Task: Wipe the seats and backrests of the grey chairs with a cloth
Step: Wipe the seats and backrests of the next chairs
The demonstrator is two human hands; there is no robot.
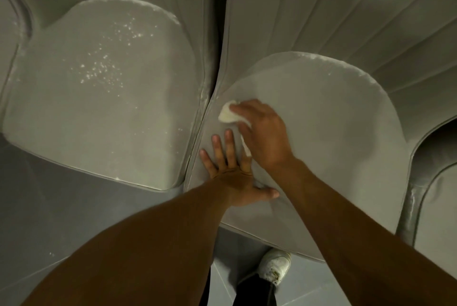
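Right hand (262, 132) pinches crumpled white cloth (227, 115) onto rounded grey padded seat (333, 120).
Left hand (235, 177), spread flat beside the cloth, seemingly braces.

Left hand (235, 177) flat, fingers spread, right hand (264, 132) apparently curled round cloth (228, 115), forearms converging

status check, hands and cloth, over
Left hand flat on right seat. Right hand grips cloth on that seat. Left seat speckled white. Nothing blocking.
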